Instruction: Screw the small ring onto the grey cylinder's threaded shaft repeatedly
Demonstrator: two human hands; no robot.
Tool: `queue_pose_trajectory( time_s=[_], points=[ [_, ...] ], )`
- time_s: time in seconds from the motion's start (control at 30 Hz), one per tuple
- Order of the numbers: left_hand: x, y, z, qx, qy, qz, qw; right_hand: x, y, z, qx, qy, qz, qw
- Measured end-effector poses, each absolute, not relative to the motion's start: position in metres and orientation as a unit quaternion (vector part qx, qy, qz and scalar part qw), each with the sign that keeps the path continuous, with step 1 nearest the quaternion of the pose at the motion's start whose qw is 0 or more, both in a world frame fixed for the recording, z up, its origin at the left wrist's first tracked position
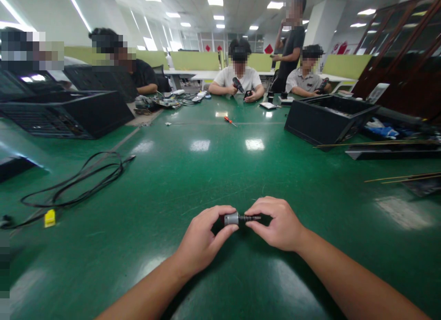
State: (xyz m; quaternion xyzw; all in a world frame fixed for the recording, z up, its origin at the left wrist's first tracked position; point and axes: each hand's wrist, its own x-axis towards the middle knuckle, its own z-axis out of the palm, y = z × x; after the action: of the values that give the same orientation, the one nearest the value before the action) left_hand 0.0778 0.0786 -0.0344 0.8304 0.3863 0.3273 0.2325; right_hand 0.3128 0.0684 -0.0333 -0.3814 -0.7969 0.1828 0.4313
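Note:
Low over the table, my left hand [208, 235] pinches a short grey metal cylinder [231, 218] between thumb and fingers. The cylinder has a small dark hole in its side and a black band at its right end. A thin dark shaft [253, 218] with ring-like ridges points right from it, in line with the cylinder. My right hand [275, 223] closes thumb and fingertips around this shaft. Whether the shaft and cylinder are one piece or two pushed together, I cannot tell. Their exact kind is not clear.
Black cable [103, 177] with a yellow tag [49, 218] lies left. Open black computer cases stand far left [69, 113] and right [320, 122]. A red-handled screwdriver [228, 120] lies mid-table on the green surface [193, 173]. Several people are across the table; one holds a power driver [237, 84].

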Motion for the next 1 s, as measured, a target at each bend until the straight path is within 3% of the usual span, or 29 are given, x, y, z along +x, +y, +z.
queue_pose_trajectory(
  time_s=[1.0],
  points=[
    [0.0776, 0.0791, -0.0325, 0.827, 0.389, 0.328, 0.239, 0.315, 0.0688, -0.0313, -0.391, -0.791, 0.21, 0.421]
  ],
)
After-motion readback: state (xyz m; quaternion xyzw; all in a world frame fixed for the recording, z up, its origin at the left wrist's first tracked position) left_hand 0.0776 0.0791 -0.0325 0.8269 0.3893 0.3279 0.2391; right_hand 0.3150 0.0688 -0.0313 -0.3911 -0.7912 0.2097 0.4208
